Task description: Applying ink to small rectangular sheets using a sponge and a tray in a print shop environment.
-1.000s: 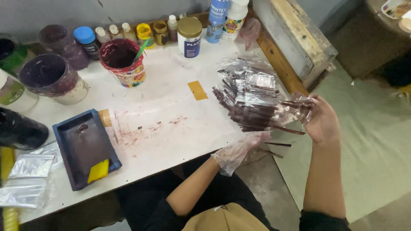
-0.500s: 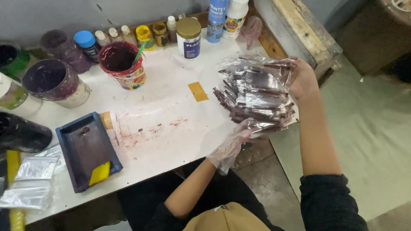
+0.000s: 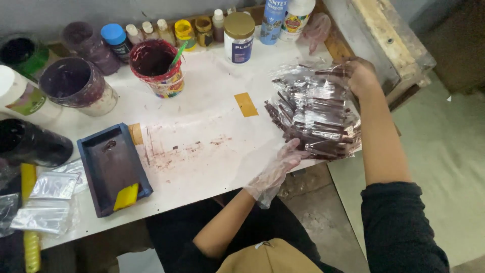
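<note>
At the right of the frame, a heap of clear packets of dark sticks lies on the white surface. The bare right hand grips the heap's upper edge; the left hand, in a thin clear glove, presses its lower edge with fingers spread. A red paint bucket stands upper left, a dark blue tray lower left

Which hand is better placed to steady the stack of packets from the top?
Right, probably. The right hand already rests on the far top edge of the packets. The gloved left hand is at the near edge, low beside the stack.
</note>
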